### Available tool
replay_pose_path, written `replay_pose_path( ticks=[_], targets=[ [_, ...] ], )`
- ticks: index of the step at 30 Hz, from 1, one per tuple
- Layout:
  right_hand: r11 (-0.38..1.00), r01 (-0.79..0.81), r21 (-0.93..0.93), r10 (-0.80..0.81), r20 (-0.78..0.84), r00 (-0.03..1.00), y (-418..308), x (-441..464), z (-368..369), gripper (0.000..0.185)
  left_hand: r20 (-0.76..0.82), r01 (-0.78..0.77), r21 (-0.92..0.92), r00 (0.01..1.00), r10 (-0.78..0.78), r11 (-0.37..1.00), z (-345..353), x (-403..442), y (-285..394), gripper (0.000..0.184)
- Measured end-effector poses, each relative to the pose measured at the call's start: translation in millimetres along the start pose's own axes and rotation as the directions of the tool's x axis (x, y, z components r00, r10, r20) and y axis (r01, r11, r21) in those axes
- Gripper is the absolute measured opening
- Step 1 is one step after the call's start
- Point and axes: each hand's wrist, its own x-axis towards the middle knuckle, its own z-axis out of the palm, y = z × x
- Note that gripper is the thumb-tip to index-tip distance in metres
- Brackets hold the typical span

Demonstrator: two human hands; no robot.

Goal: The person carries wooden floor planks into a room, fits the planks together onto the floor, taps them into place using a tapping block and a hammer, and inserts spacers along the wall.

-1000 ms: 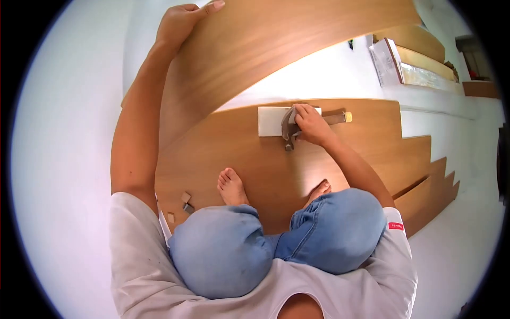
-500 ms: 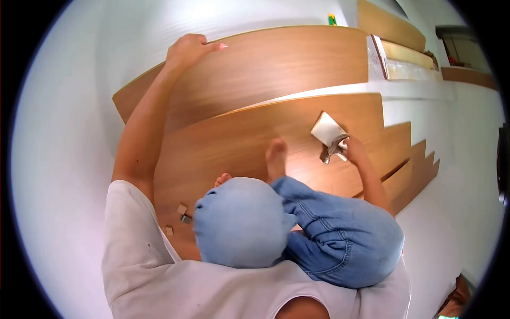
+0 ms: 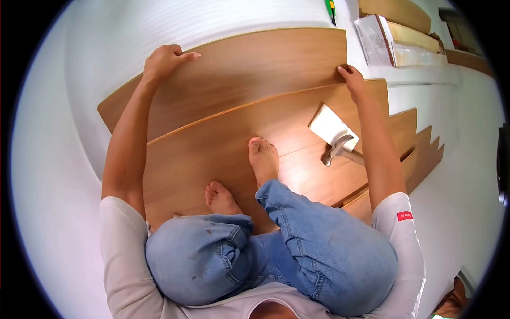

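Note:
A long wood-look plank lies across the front of the laid planks, its near edge along theirs. My left hand grips its far edge toward the left, thumb on top and fingers hidden over the edge. At the plank's right end, my right hand holds the corner with thumb and fingers. Below that hand, a hammer rests on the laid planks, its head partly over a white block; my right forearm hides the end of its handle.
A green cutter lies on the white underlay beyond the plank. Wrapped planks are stacked at the far right. The laid planks end in steps on the right. My bare feet stand on them.
The plank has come down against the laid ones. My right hand has moved the hammer and white block rightward, let go of them, and taken hold of the plank's right end.

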Motion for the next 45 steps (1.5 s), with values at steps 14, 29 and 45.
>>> replay_pose_path(
  ticks=[14, 29, 45],
  targets=[
    [0.963, 0.094, -0.252, -0.093, 0.017, 0.996, 32.8, 25.8, 0.6, 0.062, -0.049, -0.076, 0.031, 0.996, 0.077, 0.997, 17.9, -0.5, -11.8, 0.073],
    [0.902, 0.277, -0.330, -0.255, 0.110, 0.961, 68.0, 36.5, 11.0, 0.049, -0.261, -0.140, 0.051, 0.954, 0.149, 0.989, 46.3, -11.4, -49.4, 0.068],
    [0.946, 0.135, -0.295, -0.100, 0.133, 0.986, 50.3, 18.8, 50.3, 0.068, -0.276, -0.048, 0.028, 0.960, 0.054, 0.998, 28.2, -39.0, -94.3, 0.063]
  ],
)
